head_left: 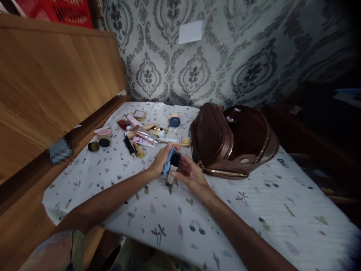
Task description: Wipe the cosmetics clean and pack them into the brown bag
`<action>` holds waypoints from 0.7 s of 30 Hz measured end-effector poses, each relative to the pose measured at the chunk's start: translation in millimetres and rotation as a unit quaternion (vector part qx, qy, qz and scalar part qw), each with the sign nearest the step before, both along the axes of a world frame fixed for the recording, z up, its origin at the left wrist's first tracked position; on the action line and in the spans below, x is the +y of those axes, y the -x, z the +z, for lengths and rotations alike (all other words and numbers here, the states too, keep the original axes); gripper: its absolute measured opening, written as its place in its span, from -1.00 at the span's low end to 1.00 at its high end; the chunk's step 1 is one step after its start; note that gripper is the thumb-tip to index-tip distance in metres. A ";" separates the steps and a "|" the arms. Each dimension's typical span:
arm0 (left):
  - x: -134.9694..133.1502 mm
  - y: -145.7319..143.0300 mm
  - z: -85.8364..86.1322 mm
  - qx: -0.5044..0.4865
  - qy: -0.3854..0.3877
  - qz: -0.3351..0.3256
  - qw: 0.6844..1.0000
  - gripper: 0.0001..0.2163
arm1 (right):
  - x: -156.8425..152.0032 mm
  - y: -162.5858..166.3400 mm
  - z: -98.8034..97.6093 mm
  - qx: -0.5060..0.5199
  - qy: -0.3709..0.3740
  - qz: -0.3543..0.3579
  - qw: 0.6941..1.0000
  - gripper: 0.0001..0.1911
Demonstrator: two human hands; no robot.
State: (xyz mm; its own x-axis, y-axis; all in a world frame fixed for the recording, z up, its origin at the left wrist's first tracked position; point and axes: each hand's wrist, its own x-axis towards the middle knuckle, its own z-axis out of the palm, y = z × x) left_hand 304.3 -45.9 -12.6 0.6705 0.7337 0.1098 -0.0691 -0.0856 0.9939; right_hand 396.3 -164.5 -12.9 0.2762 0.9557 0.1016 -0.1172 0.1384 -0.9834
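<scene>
Near the middle of the table, my right hand grips a foundation bottle with a black cap and beige contents. It is tilted, cap end toward the wall. My left hand is closed on a blue cloth, which presses against the bottle's left side. Its fingertips are partly hidden behind cloth and bottle. Just beyond lie a black tube, a small gold bottle, a white and purple tube and a clear pinkish tube.
A brown leather backpack lies unzipped to the right. Toward the wall sit a round jar with a dark blue lid and a gold compact. Round compacts lie at left beside a wooden cabinet. Patterned cloth covers the table.
</scene>
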 end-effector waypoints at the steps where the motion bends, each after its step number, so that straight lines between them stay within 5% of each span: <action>1: -0.6 0.4 0.7 0.002 -0.004 -0.003 1.000 -0.33 | 0.2 -0.1 0.0 -0.009 -0.007 -0.008 1.000 -0.46; 11: -12.2 3.8 19.5 0.028 -0.082 -0.056 0.995 -0.33 | 0.8 -12.9 8.6 -0.021 -0.102 -0.126 0.987 -0.59; 21: -3.8 -2.5 -5.1 0.008 0.134 -0.148 0.980 -0.38 | -2.3 -10.7 17.3 0.000 -0.105 -0.160 0.981 -0.55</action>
